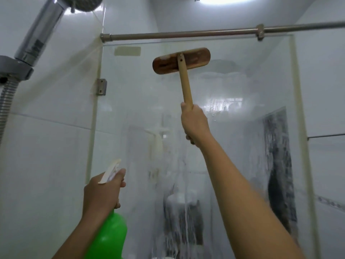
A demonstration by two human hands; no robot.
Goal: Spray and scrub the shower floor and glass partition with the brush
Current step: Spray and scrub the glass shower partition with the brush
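Note:
The glass partition (233, 128) stands in front of me, streaked with white foam and running drips. My right hand (195, 123) grips the wooden handle of a brush (181, 61), arm stretched up. The flat wooden brush head lies against the upper part of the glass, just below the metal top rail (186, 35). My left hand (103, 192) grips the neck and white trigger of a green spray bottle (110, 234), held low at the left with its nozzle pointing toward the glass. The shower floor is out of view.
A chrome shower head (44, 27) on its bracket and ribbed hose (6, 101) hangs at the upper left, close to my head. White tiled wall (46, 146) fills the left. A metal hinge (101, 86) fixes the glass to the wall. A bright ceiling light (224, 0) shines above.

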